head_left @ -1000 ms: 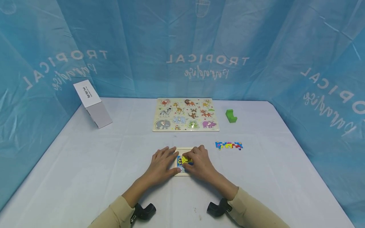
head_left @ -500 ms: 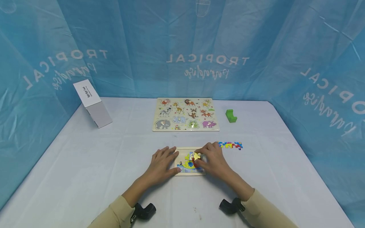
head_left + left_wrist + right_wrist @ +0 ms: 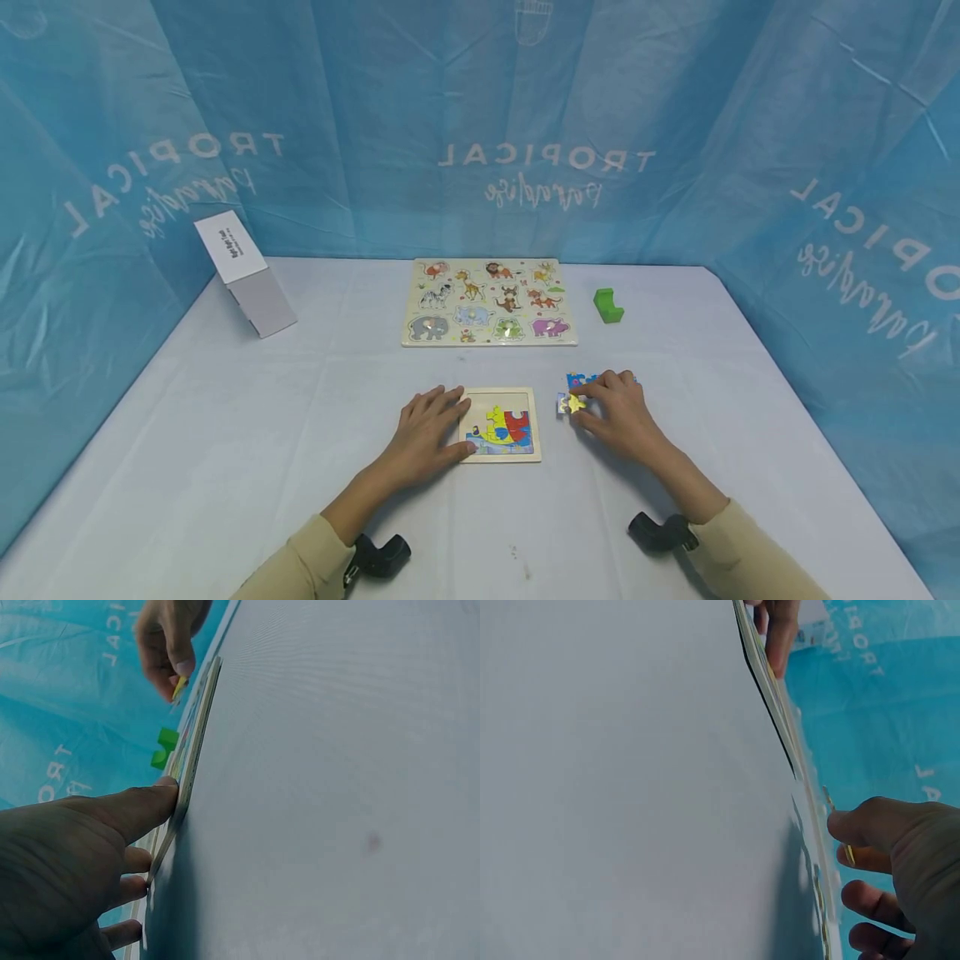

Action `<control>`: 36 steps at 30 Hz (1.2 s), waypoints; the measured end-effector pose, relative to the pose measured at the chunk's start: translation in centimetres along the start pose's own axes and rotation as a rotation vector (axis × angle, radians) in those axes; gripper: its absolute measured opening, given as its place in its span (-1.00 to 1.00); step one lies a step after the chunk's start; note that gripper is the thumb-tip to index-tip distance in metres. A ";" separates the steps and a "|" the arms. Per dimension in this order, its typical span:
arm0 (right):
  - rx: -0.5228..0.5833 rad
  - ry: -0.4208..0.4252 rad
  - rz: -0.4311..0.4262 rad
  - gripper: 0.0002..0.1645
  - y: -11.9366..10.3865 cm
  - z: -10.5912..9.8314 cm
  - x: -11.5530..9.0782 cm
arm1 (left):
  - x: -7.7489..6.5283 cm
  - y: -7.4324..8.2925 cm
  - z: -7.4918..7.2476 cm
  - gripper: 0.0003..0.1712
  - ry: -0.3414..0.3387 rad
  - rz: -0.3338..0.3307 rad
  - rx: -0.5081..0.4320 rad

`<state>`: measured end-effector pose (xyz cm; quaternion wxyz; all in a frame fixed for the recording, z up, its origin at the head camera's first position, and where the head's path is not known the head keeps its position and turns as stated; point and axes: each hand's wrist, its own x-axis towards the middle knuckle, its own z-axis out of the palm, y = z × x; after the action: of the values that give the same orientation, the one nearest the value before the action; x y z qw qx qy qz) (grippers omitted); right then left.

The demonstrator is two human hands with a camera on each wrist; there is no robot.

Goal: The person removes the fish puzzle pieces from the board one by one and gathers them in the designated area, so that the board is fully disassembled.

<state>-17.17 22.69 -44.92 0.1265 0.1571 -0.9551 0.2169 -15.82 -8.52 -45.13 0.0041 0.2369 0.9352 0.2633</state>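
A small wooden puzzle tray lies on the table, its lower and right parts filled with red, yellow and blue pieces. My left hand rests at the tray's left side, fingers extended and thumb touching its edge. To the right of the tray, my right hand pinches a yellow and pale blue puzzle piece between thumb and forefinger, just above the table. Behind that hand lies a row of loose puzzle pieces, partly covered by the fingers.
A larger animal peg board lies at the back of the white table. A green block stands right of it. At the back left is a white box. Blue printed sheeting hangs around the table.
My right hand has moved from over the tray to its right, carrying the yellow puzzle piece out. Red pieces in the tray's right part now show. My left hand has stayed in place.
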 end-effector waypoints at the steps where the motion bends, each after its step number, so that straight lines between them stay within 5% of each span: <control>1: -0.007 -0.009 0.009 -0.63 0.3 -0.1 -0.1 | 0.0 0.0 0.0 -0.27 0.000 0.000 0.000; 12: -0.020 -0.056 0.034 -0.63 2.4 -0.5 -0.4 | 0.0 0.0 0.1 -0.28 -0.004 -0.003 0.001; 36: -0.011 -0.094 0.053 -0.60 2.7 -0.3 -0.4 | 0.0 0.1 0.0 -0.27 -0.008 -0.012 0.004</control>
<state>-17.76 25.26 -45.75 0.0767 0.1411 -0.9650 0.2073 -15.82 -8.43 -45.11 0.0090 0.2324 0.9371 0.2604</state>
